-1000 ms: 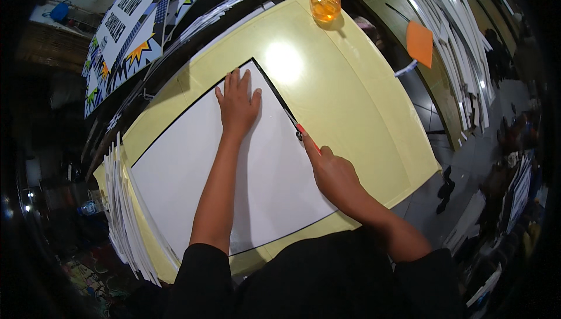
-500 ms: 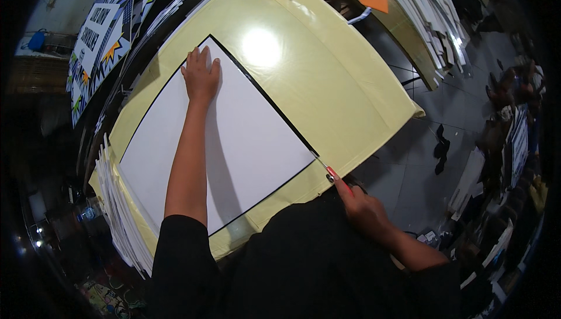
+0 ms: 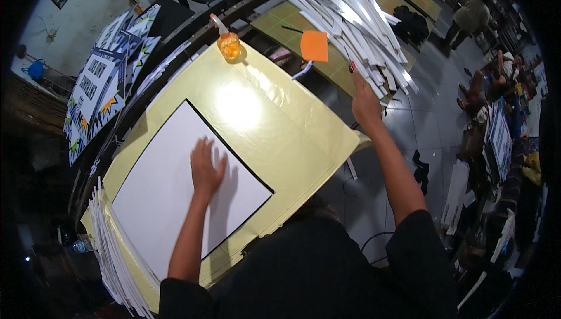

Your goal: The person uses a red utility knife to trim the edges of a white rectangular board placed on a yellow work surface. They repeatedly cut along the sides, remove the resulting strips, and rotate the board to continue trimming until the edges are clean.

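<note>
My left hand (image 3: 205, 170) is over a white board (image 3: 152, 184) with dark edges, fingers apart and slightly blurred; whether it touches the board is hard to tell. The board lies on a table with a pale yellow covering (image 3: 304, 143). Raised beyond the table's right corner, my right hand (image 3: 366, 101) grips a red-handled cutter (image 3: 353, 67). It is close to a pile of white strips (image 3: 383, 44) on a green side board and to an orange square pad (image 3: 314, 46).
An orange bottle (image 3: 229, 47) stands on the table's far corner. Printed panels (image 3: 96, 91) lean at the left; more white strips (image 3: 111, 243) run along the table's left edge. At the right are tiled floor (image 3: 421, 120), a standing person (image 3: 467, 15) and another person (image 3: 502, 73) lower down.
My right hand has moved from the board's edge up and right to the side pile, with the cutter. My left hand has come back from the board's corner. The view has swung, showing more surroundings.
</note>
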A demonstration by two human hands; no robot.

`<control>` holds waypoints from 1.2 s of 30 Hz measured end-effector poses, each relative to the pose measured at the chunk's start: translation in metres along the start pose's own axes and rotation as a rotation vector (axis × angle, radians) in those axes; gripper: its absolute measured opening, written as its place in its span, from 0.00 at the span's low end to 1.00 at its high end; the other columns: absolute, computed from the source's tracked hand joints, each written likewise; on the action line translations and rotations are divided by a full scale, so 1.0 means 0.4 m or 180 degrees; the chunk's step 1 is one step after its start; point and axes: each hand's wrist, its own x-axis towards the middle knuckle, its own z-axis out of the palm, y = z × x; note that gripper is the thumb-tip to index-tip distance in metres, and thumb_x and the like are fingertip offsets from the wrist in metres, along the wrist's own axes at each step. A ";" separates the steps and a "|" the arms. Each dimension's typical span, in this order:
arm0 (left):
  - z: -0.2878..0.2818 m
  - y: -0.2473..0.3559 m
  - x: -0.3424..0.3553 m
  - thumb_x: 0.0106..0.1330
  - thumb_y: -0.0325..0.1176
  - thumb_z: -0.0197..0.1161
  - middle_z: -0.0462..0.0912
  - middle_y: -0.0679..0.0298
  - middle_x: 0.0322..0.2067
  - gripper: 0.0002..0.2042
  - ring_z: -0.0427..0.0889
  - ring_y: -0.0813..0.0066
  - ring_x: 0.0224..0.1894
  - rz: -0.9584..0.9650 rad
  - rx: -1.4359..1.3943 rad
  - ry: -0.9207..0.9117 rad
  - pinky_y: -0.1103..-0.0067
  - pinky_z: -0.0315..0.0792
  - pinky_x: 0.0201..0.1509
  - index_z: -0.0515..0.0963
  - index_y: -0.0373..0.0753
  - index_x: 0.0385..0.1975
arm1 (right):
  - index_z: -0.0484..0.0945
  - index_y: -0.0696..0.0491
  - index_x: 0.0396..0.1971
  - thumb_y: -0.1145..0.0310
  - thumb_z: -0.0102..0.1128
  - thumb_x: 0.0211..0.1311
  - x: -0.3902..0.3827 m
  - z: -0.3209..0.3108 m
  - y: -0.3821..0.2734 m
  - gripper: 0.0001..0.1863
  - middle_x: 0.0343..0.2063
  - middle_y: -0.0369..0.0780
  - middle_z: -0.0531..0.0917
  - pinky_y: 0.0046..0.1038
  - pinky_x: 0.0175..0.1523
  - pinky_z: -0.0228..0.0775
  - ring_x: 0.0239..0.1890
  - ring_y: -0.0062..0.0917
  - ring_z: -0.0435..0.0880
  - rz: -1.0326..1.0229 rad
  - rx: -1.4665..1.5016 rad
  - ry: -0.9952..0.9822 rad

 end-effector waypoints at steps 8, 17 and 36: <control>-0.097 0.132 -0.273 0.60 0.35 0.66 0.63 0.44 0.66 0.29 0.58 0.43 0.70 -0.1068 -0.0221 -0.0439 0.54 0.52 0.72 0.67 0.34 0.61 | 0.61 0.44 0.69 0.70 0.49 0.64 0.268 0.189 0.073 0.31 0.42 0.49 0.74 0.46 0.46 0.76 0.44 0.45 0.79 -0.0527 -0.0646 0.0316; -0.063 0.188 -0.365 0.60 0.43 0.68 0.59 0.45 0.68 0.33 0.53 0.41 0.72 -0.1162 -0.0138 -0.0505 0.43 0.46 0.71 0.66 0.38 0.64 | 0.73 0.55 0.57 0.69 0.64 0.57 0.155 0.113 -0.022 0.26 0.46 0.49 0.78 0.44 0.53 0.71 0.48 0.45 0.78 -0.0970 -0.0360 0.0671; -0.029 0.190 -0.351 0.62 0.52 0.64 0.55 0.46 0.70 0.33 0.49 0.47 0.75 -0.0703 0.0032 -0.0766 0.44 0.37 0.73 0.67 0.45 0.66 | 0.83 0.49 0.37 0.73 0.60 0.51 -0.405 0.129 -0.329 0.12 0.34 0.37 0.82 0.33 0.43 0.75 0.39 0.33 0.81 -0.3735 0.1000 -0.1102</control>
